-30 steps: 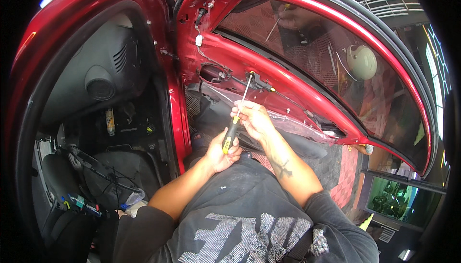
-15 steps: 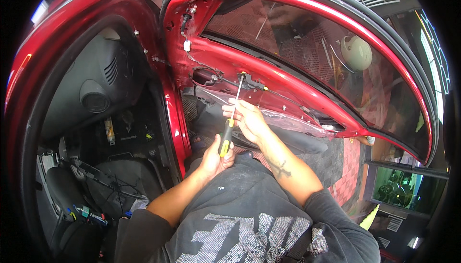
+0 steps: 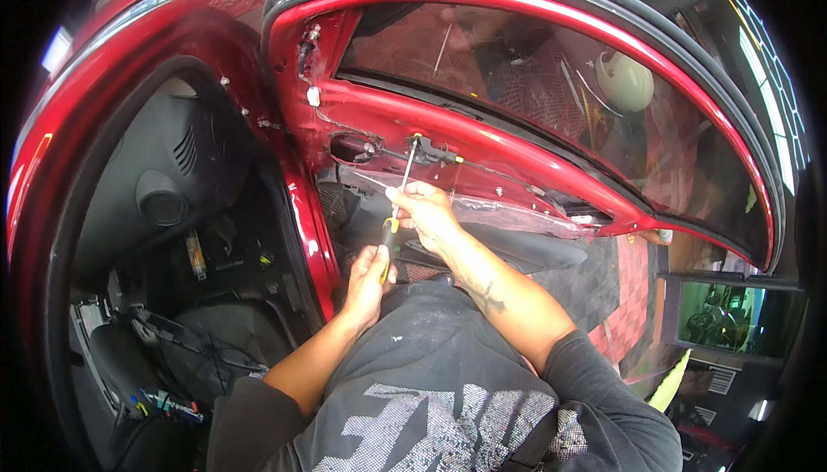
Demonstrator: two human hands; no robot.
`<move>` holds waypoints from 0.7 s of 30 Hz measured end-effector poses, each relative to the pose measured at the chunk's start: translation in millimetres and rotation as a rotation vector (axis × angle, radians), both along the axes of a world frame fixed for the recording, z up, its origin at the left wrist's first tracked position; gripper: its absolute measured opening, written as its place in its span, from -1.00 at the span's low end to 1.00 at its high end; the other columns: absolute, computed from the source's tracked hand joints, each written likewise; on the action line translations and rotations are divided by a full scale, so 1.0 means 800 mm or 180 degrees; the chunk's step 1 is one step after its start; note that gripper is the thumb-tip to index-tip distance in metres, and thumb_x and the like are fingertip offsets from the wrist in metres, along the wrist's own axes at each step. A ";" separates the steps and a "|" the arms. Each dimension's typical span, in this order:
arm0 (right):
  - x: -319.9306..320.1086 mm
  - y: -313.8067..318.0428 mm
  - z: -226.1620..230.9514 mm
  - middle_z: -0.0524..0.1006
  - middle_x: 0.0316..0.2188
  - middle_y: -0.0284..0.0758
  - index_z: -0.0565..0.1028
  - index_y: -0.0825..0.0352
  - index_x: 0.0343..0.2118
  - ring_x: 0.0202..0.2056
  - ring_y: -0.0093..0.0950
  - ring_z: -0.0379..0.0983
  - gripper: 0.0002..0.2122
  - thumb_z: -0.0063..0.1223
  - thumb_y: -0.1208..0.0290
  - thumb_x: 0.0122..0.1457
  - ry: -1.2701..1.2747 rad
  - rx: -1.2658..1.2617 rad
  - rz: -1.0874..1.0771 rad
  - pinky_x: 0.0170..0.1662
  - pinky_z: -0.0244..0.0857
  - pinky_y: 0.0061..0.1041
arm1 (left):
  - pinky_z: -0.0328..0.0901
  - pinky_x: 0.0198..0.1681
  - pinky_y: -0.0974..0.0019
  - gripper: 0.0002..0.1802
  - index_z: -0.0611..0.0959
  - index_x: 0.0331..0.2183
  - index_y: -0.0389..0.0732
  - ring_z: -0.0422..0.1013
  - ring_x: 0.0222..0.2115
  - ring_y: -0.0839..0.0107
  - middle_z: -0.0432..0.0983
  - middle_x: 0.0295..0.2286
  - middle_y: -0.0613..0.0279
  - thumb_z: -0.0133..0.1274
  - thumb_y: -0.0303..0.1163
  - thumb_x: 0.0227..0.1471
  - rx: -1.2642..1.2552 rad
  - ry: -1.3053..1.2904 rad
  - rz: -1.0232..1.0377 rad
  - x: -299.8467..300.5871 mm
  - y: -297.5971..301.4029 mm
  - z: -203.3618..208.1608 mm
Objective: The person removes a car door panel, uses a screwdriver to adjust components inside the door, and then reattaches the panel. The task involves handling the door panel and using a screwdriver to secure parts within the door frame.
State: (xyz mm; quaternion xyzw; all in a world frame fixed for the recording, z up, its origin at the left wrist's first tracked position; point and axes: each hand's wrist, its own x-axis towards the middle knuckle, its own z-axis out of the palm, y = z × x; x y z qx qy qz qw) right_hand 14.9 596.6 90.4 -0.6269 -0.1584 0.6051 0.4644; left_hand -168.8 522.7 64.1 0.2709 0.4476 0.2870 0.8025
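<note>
A screwdriver (image 3: 391, 226) with a black and yellow handle points up and away from me. My left hand (image 3: 366, 289) is closed round its handle, near my waist. Farther up, my right hand (image 3: 425, 214) has its fingertips pinched at the metal shaft. The screwdriver's tip meets a black bracket (image 3: 433, 152) with yellow clips on the inner side of a red car door (image 3: 379, 102). The door's inner metal is exposed, with an oval opening (image 3: 349, 147) left of the bracket. Clear plastic sheet (image 3: 500, 211) hangs along its lower part, behind my right hand.
To the left is the red door frame (image 3: 312, 239), with the dark car interior and a seat (image 3: 224, 334) beyond it. A white connector (image 3: 314, 96) dangles on the door. Red and dark floor tiles (image 3: 616, 326) lie at the right. A pale helmet-like object (image 3: 624, 82) shows through the window.
The door appears a little farther left in view. My right fingers have drawn in from spread to the shaft. In my left hand the screwdriver handle has turned, and more of it is covered.
</note>
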 end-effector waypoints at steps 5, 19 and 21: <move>0.011 -0.019 0.010 0.71 -0.20 -0.19 0.62 0.38 0.06 -0.19 -0.39 0.68 -0.76 0.22 0.37 0.45 0.0529 0.0241 0.0203 -0.07 0.53 -0.40 | 0.26 -0.41 0.30 -0.23 0.67 -0.27 -0.20 0.35 -0.53 0.43 0.48 -0.54 0.27 -0.31 0.28 0.53 -0.1208 -0.1400 -0.0545 -0.004 0.023 -0.014; 0.024 -0.019 -0.009 0.67 -0.39 -0.28 0.58 0.33 -0.25 -0.45 -0.52 0.63 -0.81 0.46 0.44 0.27 -0.0409 -0.0059 0.0077 -0.43 0.48 -0.49 | 0.45 0.08 -0.04 -0.68 0.87 -0.32 -0.12 0.63 -0.16 -0.05 0.72 -0.30 0.02 0.49 -0.10 -0.03 0.3367 0.2987 -0.0591 0.102 0.251 0.058; 0.037 -0.037 -0.032 0.68 -0.41 -0.27 0.57 0.34 -0.26 -0.45 -0.52 0.63 -0.81 0.45 0.46 0.26 -0.0831 -0.0020 0.0294 -0.40 0.49 -0.47 | 0.45 0.07 -0.03 -0.71 0.87 -0.33 -0.11 0.62 -0.16 -0.06 0.71 -0.30 0.04 0.49 -0.13 -0.04 0.3408 0.2949 -0.0365 0.114 0.241 0.044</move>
